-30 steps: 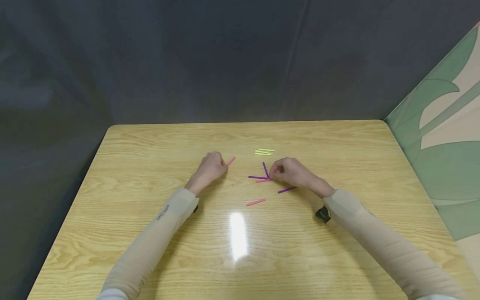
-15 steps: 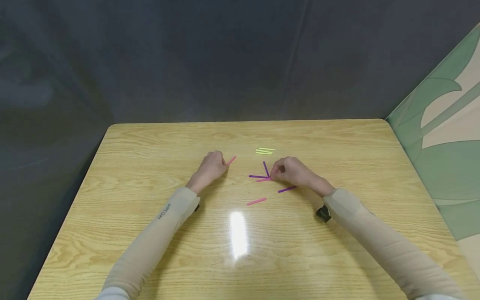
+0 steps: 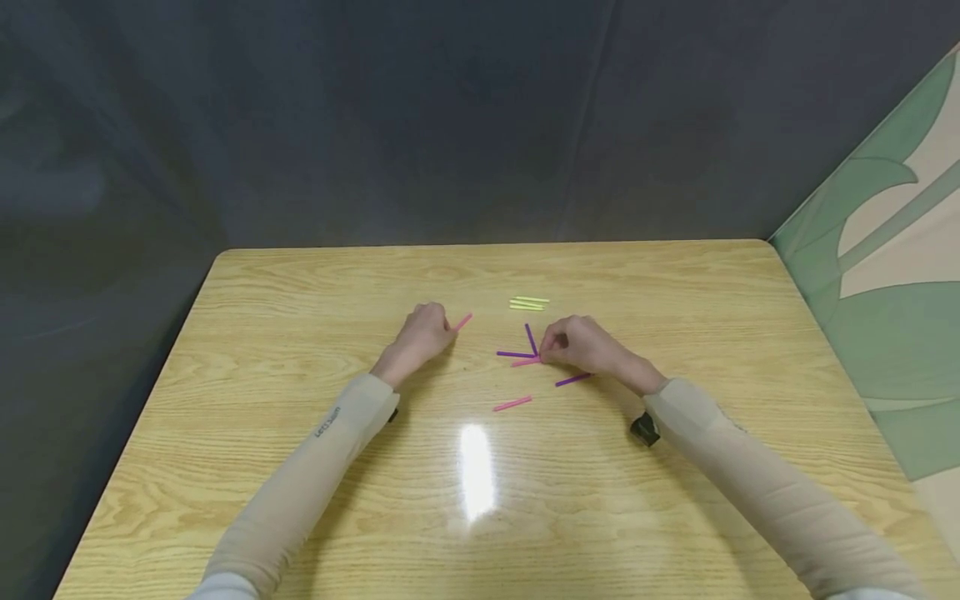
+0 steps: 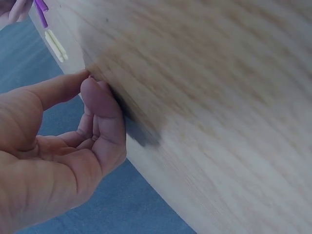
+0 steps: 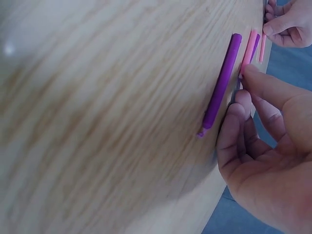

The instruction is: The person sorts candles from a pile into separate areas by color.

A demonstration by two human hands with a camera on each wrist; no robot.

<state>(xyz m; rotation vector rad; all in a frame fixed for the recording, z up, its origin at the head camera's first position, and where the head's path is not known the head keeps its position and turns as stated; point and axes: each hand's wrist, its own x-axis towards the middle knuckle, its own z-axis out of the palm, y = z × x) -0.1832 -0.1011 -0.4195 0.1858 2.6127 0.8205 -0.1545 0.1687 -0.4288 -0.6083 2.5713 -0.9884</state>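
My left hand (image 3: 422, 332) pinches the near end of a thin pink stick (image 3: 464, 321), which points away to the right. In the left wrist view the left hand's (image 4: 73, 129) thumb and index finger meet, and that stick is mostly hidden. At the right, my right hand (image 3: 583, 342) pinches the right end of another pink stick (image 3: 525, 362). Just above this stick, two purple sticks, one slanting (image 3: 530, 337) and one nearly level (image 3: 516, 354), come together beside the right fingertips. A third purple stick (image 5: 223, 83) lies apart below the right hand.
Several yellow-green sticks (image 3: 528, 303) lie grouped farther back. A loose pink stick (image 3: 512, 403) lies nearer the front. All rest on a wood-grain table (image 3: 300, 500) with a dark curtain (image 3: 450, 125) behind and a leaf-patterned panel (image 3: 900, 275) at the right.
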